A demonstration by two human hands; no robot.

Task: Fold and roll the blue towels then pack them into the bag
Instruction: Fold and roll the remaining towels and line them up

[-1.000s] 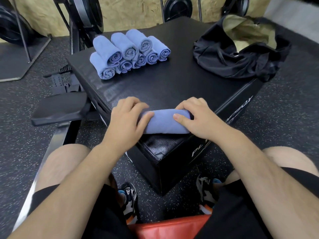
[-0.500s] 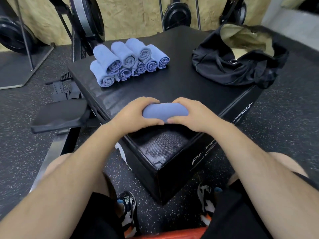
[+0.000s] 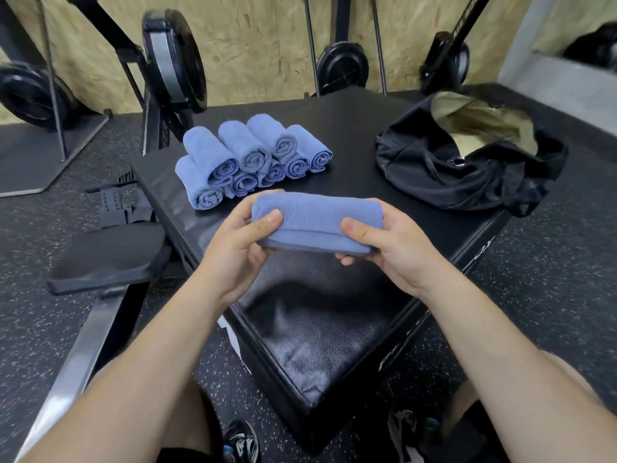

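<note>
**Head view: rolled blue towel held in both hands above the black box**

From where I stand, the work surface is a black padded box (image 3: 350, 128) sitting on speckled dark rubber flooring (image 3: 551, 279). Its near corner points toward the seated person, and pale lettering runs along its right side, too cut off to read. Behind it is a chipboard wall (image 3: 267, 38) with black flywheel machines (image 3: 173, 58) lined up against it. To the left, a rowing machine's black seat (image 3: 107, 259) sits on a metal rail (image 3: 76, 362).

The rolled towel (image 3: 317, 222) is lifted clear of the box top and lies crosswise. The left hand (image 3: 240, 242) grips its left end, thumb on the near face and fingers curled behind. The right hand (image 3: 390, 248) grips the right end the same way. The towel's loose edge runs along the lower front.

At the far left of the box top lies a stack of rolled blue towels (image 3: 247, 158) in two tiers, spiral ends facing the person. At the far right corner the black bag (image 3: 460, 168) slumps with its mouth open, showing only a pale tan lining (image 3: 484, 121). The bag is well apart from both the stack and the hands.
</note>
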